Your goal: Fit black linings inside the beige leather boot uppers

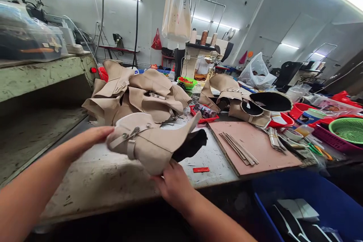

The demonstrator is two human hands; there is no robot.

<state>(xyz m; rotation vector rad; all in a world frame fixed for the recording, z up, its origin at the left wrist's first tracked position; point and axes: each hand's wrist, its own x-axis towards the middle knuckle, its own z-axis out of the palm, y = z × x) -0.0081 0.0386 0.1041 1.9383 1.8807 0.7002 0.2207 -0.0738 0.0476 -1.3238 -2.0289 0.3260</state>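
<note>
A beige boot upper [153, 140] with buckled straps and a black lining is held above the near part of the workbench [93, 185]. My left hand [98, 136] grips its left end, most of the fingers hidden behind it. Under the right part, my right hand [174, 179] is closed on the lower edge near the black lining. Behind the piece lies a heap of similar beige boot uppers [153, 90]. A small red flat piece [201, 169] rests on the bench to the right of my right hand.
A pink board [255, 140] carries a bundle of beige strips [238, 148]. More boot uppers [224, 90], a phone [206, 111] and a sewing machine [193, 60] stand behind. A blue bin [306, 185] sits below the bench at right; a green-edged shelf [45, 75] is at left.
</note>
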